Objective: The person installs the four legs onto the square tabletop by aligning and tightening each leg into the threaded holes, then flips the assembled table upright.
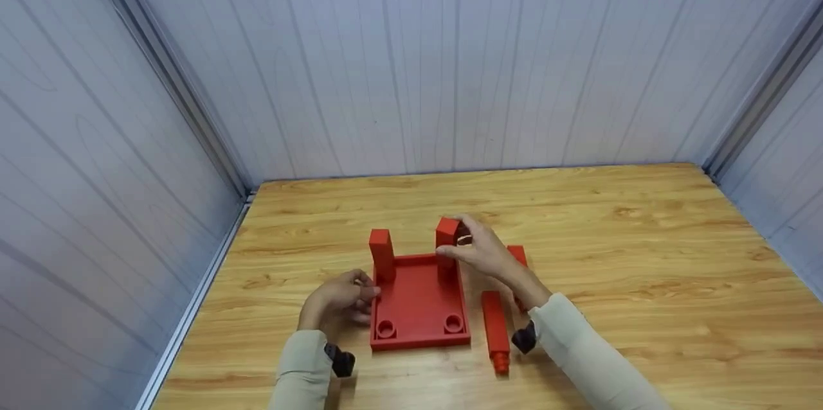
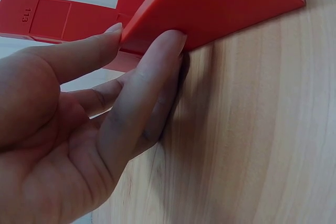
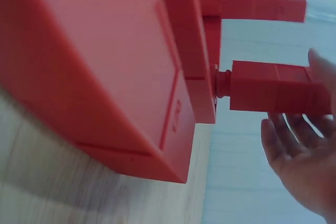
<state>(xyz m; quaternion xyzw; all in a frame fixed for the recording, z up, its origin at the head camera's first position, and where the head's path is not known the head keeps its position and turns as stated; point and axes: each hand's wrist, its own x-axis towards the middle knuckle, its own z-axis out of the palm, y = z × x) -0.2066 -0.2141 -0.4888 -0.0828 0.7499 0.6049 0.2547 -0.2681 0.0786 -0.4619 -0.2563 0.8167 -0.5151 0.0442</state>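
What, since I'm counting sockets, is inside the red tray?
Two round sockets show at the near corners. A post stands at the far left; the right hand holds a second post at the far right. The insides of any sockets beneath those are covered.

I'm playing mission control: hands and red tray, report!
Left hand touches tray, left side. Right hand grips leg, peg showing, far right corner. Second leg stands far left; two loose legs lie right, seemingly not blocking.
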